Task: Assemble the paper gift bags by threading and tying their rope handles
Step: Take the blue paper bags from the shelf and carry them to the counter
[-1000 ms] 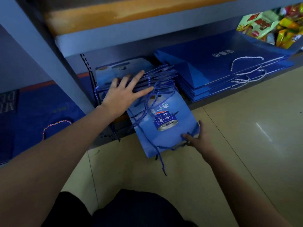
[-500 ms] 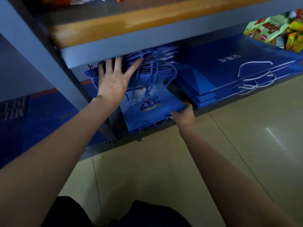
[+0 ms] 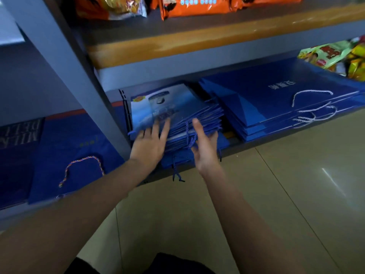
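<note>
The metal shelf unit [image 3: 65, 62] is filling the upper half of the view, its grey upright slanting down just left of the left hand. Compared with half a second ago, more of the upper shelf is showing, with glossy orange snack packets [image 3: 195, 6] lying above both hands.

The large flat bags [image 3: 262, 103], smooth dark blue paper with white twisted rope handles, are lying well to the right of the right hand. A dark blue bag [image 3: 65, 155] with a multicoloured twisted rope loop is lying to the left of the left hand, beyond the upright.

The stack of gift bags [image 3: 177, 113] is sitting on the bottom shelf directly ahead of both hands, folded flat, with printed glossy blue faces and layered edges. Since the earlier frame the single bag that was sticking out toward the floor is lying further in under the stack.

The left hand [image 3: 150, 145] is resting palm down on the near left part of the stack, fingers straight and spread; it was previously reaching higher, toward the shelf edge. The right hand [image 3: 205, 147] is no longer pinching a bag corner; it is standing edge-on just right of the left hand, fingers straight, against the stack's near edge. The hands are close together but not touching.

Thin blue twisted rope handles [image 3: 188, 135] are hanging between the hands, one end [image 3: 176, 175] dangling below the shelf lip.
</note>
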The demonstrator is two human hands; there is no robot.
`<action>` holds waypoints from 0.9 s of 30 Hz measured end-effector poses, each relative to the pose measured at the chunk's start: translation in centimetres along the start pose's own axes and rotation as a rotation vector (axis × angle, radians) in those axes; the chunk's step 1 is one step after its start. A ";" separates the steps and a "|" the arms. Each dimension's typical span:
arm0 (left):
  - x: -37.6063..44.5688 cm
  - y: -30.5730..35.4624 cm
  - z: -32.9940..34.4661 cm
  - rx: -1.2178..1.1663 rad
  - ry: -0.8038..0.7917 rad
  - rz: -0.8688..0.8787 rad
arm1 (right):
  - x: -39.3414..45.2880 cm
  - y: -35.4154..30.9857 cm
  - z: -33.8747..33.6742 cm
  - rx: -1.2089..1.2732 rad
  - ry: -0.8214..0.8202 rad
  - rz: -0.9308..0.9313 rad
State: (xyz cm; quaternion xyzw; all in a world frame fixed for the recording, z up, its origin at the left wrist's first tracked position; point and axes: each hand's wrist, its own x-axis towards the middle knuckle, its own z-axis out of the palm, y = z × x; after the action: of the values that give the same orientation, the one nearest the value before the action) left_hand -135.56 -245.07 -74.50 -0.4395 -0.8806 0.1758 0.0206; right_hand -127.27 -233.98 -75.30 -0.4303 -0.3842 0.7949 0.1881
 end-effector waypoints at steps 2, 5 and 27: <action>-0.4 0.3 0.4 -0.076 -0.050 -0.008 | 0.1 0.8 2.0 -0.097 0.087 -0.021; -0.5 -0.2 0.5 -0.248 -0.042 -0.014 | 1.3 0.7 5.2 -0.172 0.180 -0.066; -10.5 2.5 -26.6 -1.127 -0.483 0.115 | -22.6 -17.3 -9.3 0.243 0.658 -0.181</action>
State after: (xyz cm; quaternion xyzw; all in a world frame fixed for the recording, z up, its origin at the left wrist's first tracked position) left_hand -122.14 -244.10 -49.18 -0.3771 -0.7928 -0.2213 -0.4246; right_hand -107.50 -233.09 -52.89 -0.6019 -0.2421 0.6338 0.4212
